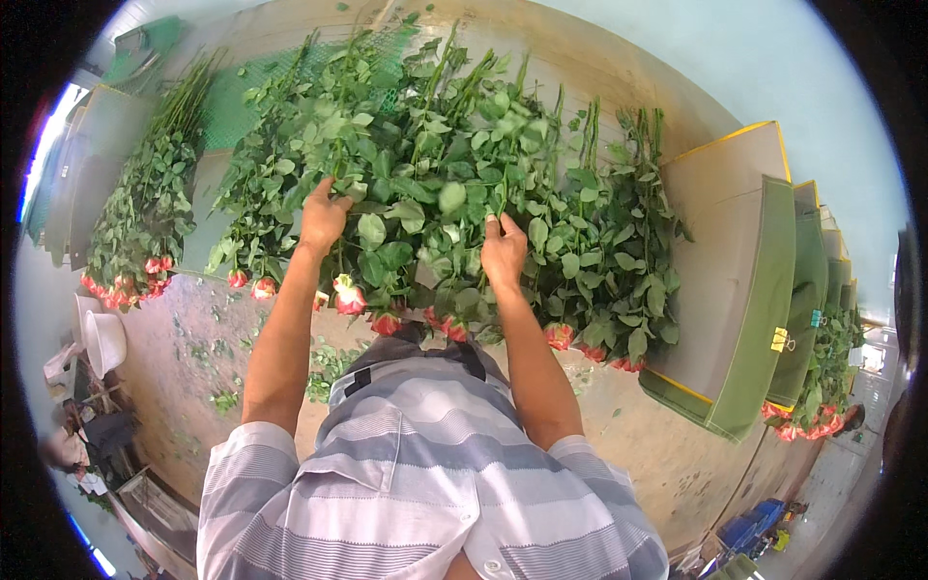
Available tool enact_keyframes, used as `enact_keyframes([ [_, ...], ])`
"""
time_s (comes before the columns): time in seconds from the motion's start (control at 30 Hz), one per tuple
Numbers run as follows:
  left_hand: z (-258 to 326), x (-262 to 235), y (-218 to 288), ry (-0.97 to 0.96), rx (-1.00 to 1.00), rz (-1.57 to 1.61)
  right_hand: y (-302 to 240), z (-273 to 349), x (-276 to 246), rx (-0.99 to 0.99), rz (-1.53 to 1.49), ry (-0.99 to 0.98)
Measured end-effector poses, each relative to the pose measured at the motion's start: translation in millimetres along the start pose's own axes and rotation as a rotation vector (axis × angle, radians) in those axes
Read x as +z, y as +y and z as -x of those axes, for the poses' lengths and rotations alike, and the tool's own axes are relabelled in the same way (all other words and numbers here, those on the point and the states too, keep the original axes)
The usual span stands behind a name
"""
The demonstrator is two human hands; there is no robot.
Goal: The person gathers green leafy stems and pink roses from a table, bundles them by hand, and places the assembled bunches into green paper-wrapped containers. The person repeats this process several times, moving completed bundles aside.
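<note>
Long leafy roses (454,184) lie across the table in front of me, with their cut ends away from me and their red and cream blooms hanging over the near edge. My left hand (324,217) is closed among the leaves at a rose stem, just above a large cream-and-red bloom (349,296). To its right, my right hand (504,253) pinches a green rose stem between thumb and fingers. Leaves partly cover the fingertips of both hands. Which blooms belong to the gripped stems is hard to follow through the foliage.
A separate rose bunch (150,184) lies at the far left. Green mesh (251,92) shows beneath the stems. On the right stands a grey divider panel (720,261) with green cloth and a yellow binder clip (781,339). White basins (104,343) and fallen leaves (227,398) are below left.
</note>
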State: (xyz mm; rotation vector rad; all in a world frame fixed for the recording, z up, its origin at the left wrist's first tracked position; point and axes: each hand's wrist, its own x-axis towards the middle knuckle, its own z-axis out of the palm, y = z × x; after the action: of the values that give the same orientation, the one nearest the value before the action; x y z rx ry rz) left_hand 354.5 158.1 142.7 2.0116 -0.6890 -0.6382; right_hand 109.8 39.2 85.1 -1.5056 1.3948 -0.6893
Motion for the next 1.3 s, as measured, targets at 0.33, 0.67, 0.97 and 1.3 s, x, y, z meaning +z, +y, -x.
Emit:
enact_keyframes([
  [0.33, 59, -10, 95, -0.075, 0.078, 0.226, -2, 15, -36, 0.169, -0.489, 0.103],
  [0.67, 78, 178, 31, -0.258, 0.026, -0.054, 125, -16, -23, -0.399, 0.214, 0.047],
  [0.97, 66, 198, -10, -0.362, -0.148, -0.093, 95, -11, -36, -0.152, 0.316, -0.058],
  [1.3, 58, 201, -13, -0.453, -0.046, -0.183, 172, -42, -11, -0.232, 0.218, -0.045],
])
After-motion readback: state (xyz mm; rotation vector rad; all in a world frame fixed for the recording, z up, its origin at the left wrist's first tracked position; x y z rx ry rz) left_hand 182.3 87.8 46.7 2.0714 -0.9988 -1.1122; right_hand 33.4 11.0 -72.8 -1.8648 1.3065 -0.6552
